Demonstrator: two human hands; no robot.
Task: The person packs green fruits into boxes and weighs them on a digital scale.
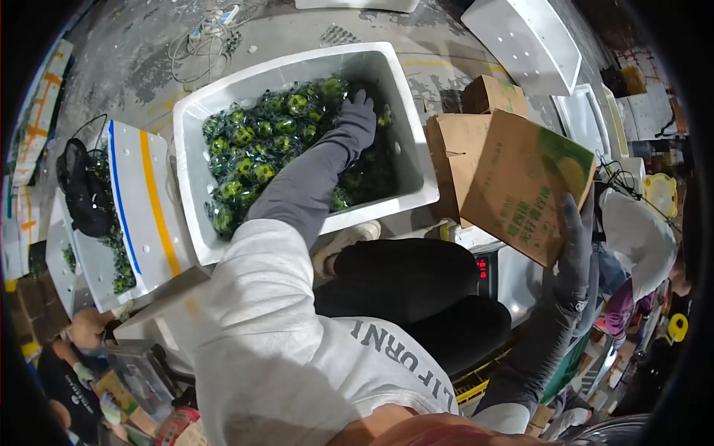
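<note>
A large white foam box (190,178) stands in front of me, filled on its left with green fruits (264,130) in clear wrapping. My left hand (358,115), in a grey glove, reaches into the box at the right edge of the fruit pile; its fingers look spread, with nothing visible held. On the right, my gloved right hand (573,230) grips the near right edge of a brown cardboard box (513,186) with green print, which is tilted. Its far fingers are partly hidden.
Beside my knee is a scale with a red display (483,275). Other cartons (450,141) lie behind the held one. A foam box with yellow tape (152,201) stands left. People (636,238) are at the right and lower left. Cables (204,41) lie on the floor.
</note>
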